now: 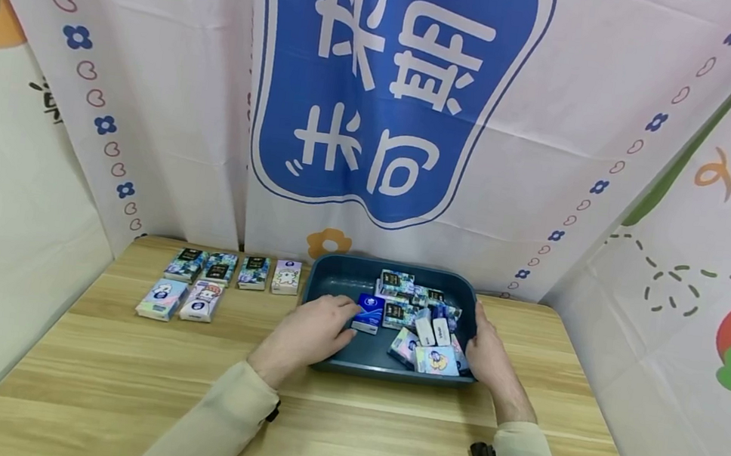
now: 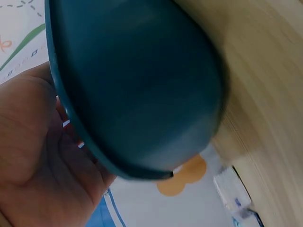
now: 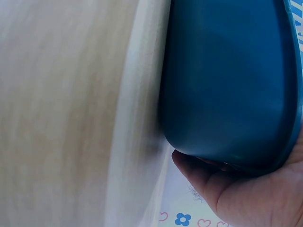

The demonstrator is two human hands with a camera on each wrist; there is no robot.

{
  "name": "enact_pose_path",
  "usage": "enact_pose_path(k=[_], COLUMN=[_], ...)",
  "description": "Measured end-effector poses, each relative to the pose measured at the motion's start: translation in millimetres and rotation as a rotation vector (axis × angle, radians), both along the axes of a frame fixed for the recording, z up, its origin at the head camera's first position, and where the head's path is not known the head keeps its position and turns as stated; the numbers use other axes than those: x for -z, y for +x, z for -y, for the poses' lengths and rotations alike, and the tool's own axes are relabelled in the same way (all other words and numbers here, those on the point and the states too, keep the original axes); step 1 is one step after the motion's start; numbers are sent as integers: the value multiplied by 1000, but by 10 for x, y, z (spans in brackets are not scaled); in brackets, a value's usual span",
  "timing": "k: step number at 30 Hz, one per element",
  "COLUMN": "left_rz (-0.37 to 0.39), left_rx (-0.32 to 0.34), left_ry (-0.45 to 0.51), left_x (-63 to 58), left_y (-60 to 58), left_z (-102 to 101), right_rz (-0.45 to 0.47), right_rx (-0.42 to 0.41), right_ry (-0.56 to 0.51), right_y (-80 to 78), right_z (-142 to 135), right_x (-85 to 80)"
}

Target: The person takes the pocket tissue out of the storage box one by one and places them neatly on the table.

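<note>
A dark teal plastic tray (image 1: 348,281) holds a loose pile of small tissue packs (image 1: 399,313) toward its right side. My left hand (image 1: 315,326) reaches over the tray's left wall, its fingers and thumb at the left edge of a dark blue tissue pack (image 1: 369,312), which they seem to pinch. The left wrist view shows the palm (image 2: 47,156) beside the tray's outer wall (image 2: 142,90), with the fingertips hidden behind the rim. My right hand (image 1: 490,350) grips the tray's right wall; in the right wrist view a digit (image 3: 199,175) lies along its outer side.
Left of the tray, more tissue packs stand on the wooden table (image 1: 115,372) in two rows: dark floral packs (image 1: 253,273), a white cartoon pack (image 1: 287,278) and pastel packs (image 1: 162,299) nearer me. A printed curtain (image 1: 394,110) hangs close behind the tray.
</note>
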State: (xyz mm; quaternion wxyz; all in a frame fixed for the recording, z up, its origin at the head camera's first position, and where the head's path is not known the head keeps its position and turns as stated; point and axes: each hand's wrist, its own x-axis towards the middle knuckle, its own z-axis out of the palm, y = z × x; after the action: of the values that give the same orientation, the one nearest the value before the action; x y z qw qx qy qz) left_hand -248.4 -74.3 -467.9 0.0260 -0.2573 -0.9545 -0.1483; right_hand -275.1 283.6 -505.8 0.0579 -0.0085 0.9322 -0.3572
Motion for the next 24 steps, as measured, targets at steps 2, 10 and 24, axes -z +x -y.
enact_pose_path(k=[2,10,24], left_rz=[-8,17,80], left_rx=[3,-14,-70], left_ry=[12,6,-39], left_x=[15,32,135], left_y=[-25,-90,-146], left_z=[-52,-288,-550], right_rz=[-3,-9,-1], right_rx=[-4,-3,1], right_ry=[-1,0,-19], right_y=[-4,2,4], right_z=[0,1,-4], right_x=[-4,-7,-8])
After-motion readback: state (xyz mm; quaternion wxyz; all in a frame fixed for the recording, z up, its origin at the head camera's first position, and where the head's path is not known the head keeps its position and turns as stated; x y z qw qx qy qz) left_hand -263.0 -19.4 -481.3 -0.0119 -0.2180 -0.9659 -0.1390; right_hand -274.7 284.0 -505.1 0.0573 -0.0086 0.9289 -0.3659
